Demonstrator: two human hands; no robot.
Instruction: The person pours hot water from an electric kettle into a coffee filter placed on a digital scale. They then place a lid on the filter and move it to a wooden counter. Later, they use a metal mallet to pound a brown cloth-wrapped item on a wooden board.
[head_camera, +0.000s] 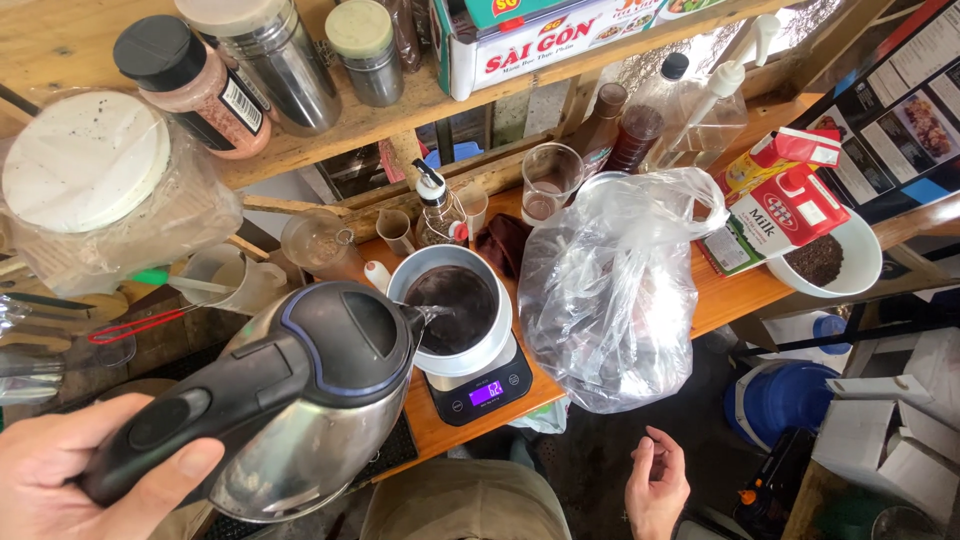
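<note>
My left hand grips the black handle of a steel electric kettle, tilted so its spout pours water into a metal filter cup full of dark wet grounds. The cup stands on a small black digital scale with a lit purple display. My right hand hangs low below the counter edge, fingers loosely apart, holding nothing.
A large clear plastic bag sits right of the scale. Behind are a glass cup, pump bottles, a milk carton and a white bowl of dark grounds. Jars line the wooden shelf above. A blue bucket stands on the floor.
</note>
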